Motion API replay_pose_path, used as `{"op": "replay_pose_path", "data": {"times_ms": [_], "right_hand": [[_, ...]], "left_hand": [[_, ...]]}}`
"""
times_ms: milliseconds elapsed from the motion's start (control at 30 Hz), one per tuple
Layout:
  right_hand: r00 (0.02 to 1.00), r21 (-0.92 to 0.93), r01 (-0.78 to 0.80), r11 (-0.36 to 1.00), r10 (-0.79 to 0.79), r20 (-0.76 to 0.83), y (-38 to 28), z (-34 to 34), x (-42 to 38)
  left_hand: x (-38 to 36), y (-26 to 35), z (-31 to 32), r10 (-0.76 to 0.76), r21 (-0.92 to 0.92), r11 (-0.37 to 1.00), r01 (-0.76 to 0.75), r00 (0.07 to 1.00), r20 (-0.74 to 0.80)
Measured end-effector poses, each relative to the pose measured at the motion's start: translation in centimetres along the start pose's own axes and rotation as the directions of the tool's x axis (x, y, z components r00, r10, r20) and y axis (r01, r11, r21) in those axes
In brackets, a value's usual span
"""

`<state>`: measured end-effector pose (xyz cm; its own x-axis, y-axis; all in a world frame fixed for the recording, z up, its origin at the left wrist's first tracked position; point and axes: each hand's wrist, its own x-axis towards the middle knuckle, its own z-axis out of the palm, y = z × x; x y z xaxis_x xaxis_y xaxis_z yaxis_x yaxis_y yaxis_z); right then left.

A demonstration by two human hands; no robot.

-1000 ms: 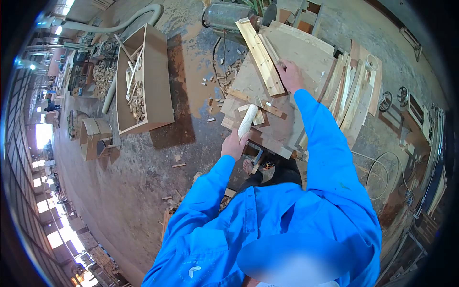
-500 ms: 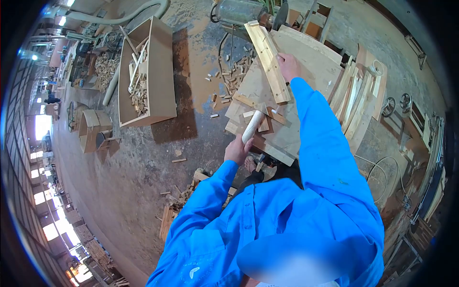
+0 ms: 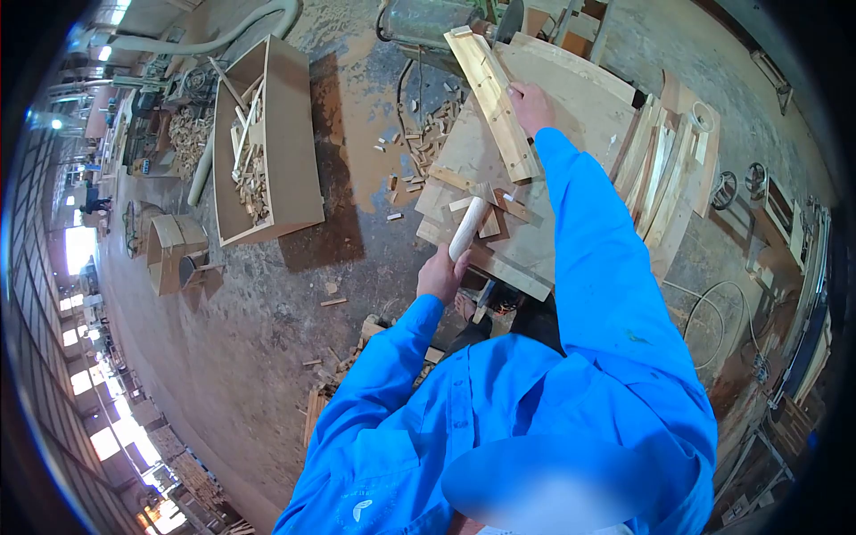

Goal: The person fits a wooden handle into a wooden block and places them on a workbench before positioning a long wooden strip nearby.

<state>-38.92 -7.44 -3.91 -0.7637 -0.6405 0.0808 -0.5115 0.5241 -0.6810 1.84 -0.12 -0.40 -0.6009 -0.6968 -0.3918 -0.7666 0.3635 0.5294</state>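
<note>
The left hand (image 3: 440, 275) was closed around the lower end of a pale stick (image 3: 467, 230), which slanted up and away over the near edge of the worktable (image 3: 580, 116). The right hand (image 3: 532, 107) lay with its fingers against the right-hand edge of a long board (image 3: 492, 102); how firmly they gripped it could not be told. The board lay slantwise on the left part of the worktable, its far end near a machine (image 3: 428, 20) and its near end close to several short wood pieces (image 3: 513, 209). These pieces lay crossed beside the upper end of the stick.

Long wooden strips (image 3: 655, 174) lay side by side at the right of the worktable, with a pale coil (image 3: 702, 116) near their far ends. Beyond them, to the right, stood two handwheels (image 3: 723, 190), and a looped cable (image 3: 724, 308) lay on the floor (image 3: 267, 357). To the left of the worktable, small blocks (image 3: 428, 134) were scattered on the floor. Farther left stood a large open box (image 3: 294, 143) containing wood scraps (image 3: 254, 192), with a smaller carton (image 3: 174, 245) beyond it. A thick hose (image 3: 201, 43) curved behind the large box. A distant person (image 3: 93, 203) appeared near the left margin, too small for the posture to be made out.
</note>
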Motion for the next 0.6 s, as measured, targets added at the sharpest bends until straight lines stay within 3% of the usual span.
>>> {"op": "replay_pose_path", "data": {"times_ms": [133,367,600], "right_hand": [[0.996,0.025,0.073,0.997,-0.072,-0.057,1.4,1.0,0.9],[0.995,0.029,0.07,0.997,-0.068,-0.066,1.0,0.0,0.7],[0.995,0.076,-0.034,0.997,0.041,-0.089,1.1,-1.0,1.3]], "left_hand": [[0.5,-0.1,0.4,0.007,0.006,1.0,-0.007,1.0,-0.006],[1.1,-0.4,1.1,0.036,0.026,0.999,-0.035,0.999,-0.032],[0.8,0.3,0.5,0.051,0.011,0.999,-0.051,0.997,-0.053]]}}
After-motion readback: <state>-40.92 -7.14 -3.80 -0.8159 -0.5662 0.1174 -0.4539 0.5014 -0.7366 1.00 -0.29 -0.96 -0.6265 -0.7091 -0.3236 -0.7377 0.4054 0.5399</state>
